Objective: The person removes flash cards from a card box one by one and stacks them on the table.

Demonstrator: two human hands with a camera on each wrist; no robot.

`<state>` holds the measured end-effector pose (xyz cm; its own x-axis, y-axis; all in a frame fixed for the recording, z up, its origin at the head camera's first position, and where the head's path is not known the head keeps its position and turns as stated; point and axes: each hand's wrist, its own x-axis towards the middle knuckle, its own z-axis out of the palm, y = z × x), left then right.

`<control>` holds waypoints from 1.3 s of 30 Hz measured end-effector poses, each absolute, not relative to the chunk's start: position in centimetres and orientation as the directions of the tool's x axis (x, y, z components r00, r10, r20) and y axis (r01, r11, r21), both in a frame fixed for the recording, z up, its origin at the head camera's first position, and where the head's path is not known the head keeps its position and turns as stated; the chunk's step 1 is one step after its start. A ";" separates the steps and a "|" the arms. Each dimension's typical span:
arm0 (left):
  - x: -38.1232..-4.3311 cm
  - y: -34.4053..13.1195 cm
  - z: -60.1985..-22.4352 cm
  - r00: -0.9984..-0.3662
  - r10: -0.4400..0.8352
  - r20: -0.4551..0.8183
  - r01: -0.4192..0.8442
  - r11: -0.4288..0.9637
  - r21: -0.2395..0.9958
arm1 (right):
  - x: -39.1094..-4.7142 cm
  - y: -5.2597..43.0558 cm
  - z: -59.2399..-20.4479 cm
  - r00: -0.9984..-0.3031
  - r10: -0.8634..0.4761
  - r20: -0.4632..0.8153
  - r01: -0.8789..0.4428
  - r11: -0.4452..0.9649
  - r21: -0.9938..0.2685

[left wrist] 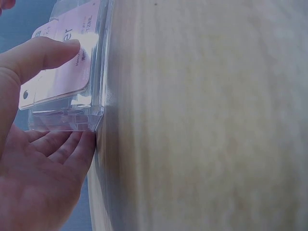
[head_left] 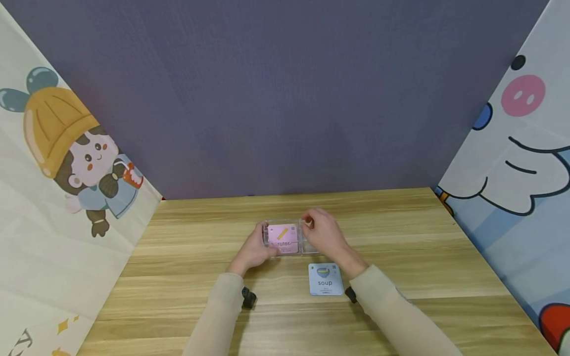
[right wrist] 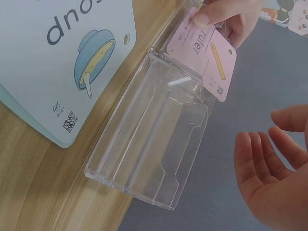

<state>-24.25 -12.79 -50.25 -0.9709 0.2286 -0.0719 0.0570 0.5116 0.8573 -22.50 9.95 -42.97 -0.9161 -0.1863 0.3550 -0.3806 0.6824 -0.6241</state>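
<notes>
A clear plastic card box with two compartments rests on the wooden table. Pink flash cards, the front one printed "ruler" with a yellow ruler, stand in its left compartment; the right one holds nothing. My left hand grips the box's left end. Its thumb lies over the front by the pink card, the other fingers against the end wall. Beside the right compartment my right hand hovers, fingers loosely bent, holding nothing; the right wrist view shows it apart from the box. Blue "soup" cards lie nearer me.
The wooden table reaches back to a dark grey-blue panel. Cartoon-printed sheets flank it, the left sheet and the right sheet. A small black device sits by the left wrist.
</notes>
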 end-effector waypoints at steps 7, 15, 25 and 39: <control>-24.3 -12.8 -50.3 -0.971 0.228 -0.067 0.064 0.521 0.851 | -22.7 9.7 -43.1 -0.919 -0.187 0.346 -0.375 0.687 -0.623; -24.3 -12.9 -50.4 -0.971 0.230 -0.060 0.072 0.525 0.848 | -23.2 9.4 -43.3 -0.920 -0.202 0.336 -0.376 0.701 -0.606; -24.3 -12.9 -50.2 -0.971 0.234 -0.051 0.085 0.536 0.840 | -23.7 9.0 -43.7 -0.922 -0.203 0.329 -0.367 0.729 -0.578; -24.2 -12.9 -50.3 -0.970 0.233 -0.066 0.071 0.533 0.843 | -24.2 8.3 -44.1 -0.934 -0.217 0.284 -0.349 0.725 -0.594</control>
<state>-24.25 -12.90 -50.28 -0.9703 0.2327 -0.0660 0.0706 0.5332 0.8430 -24.16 8.32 -44.10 -0.9340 -0.2171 0.2836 -0.3489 0.7248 -0.5941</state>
